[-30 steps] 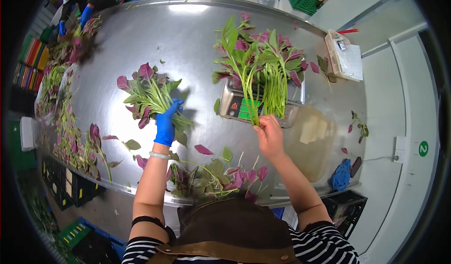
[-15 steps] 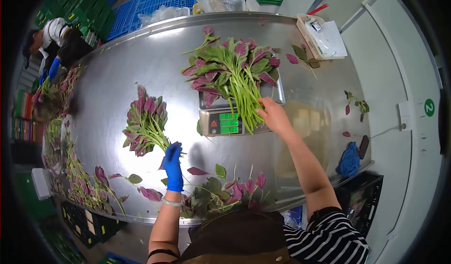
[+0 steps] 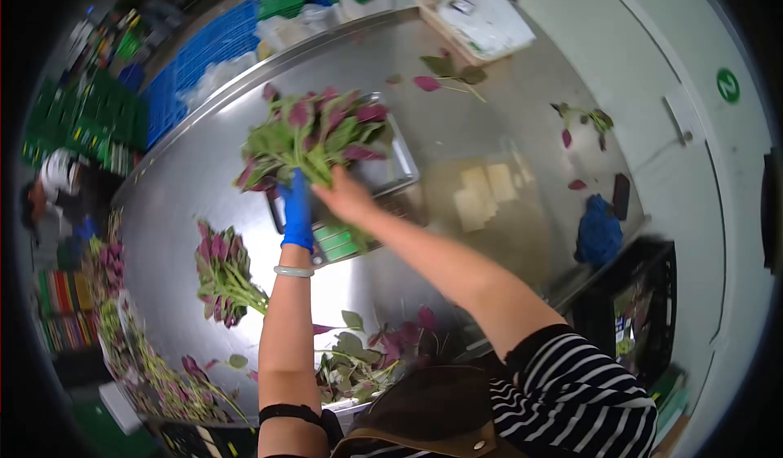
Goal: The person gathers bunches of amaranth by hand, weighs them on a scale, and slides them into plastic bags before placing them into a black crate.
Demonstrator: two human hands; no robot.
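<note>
A large bunch of amaranth (image 3: pixel 298 136), with green and purple leaves, lies over the metal tray (image 3: pixel 402 158) of a digital scale. My left hand (image 3: pixel 295 205), in a blue glove, is closed on the bunch from the left. My bare right hand (image 3: pixel 347 199) grips its stems from the right, close beside the glove. Below my hands the scale's lit green display (image 3: pixel 336 243) shows, its digits blurred. To the left, a smaller amaranth bunch (image 3: pixel 224 270) rests on the steel table (image 3: pixel 163 205), its stems pointing toward my left forearm.
Loose amaranth leaves (image 3: pixel 367 360) lie along the near edge, and a long heap of stems (image 3: pixel 155 344) at the left. Loose sprigs (image 3: pixel 449 75), a blue glove (image 3: pixel 599 230) and a basket with papers (image 3: pixel 473 22) sit at the right. A person (image 3: pixel 65 177) stands at far left.
My left hand has left the smaller bunch and moved right and up onto the large bunch, joining my right hand. The large bunch has shifted on the tray; the view has turned.
</note>
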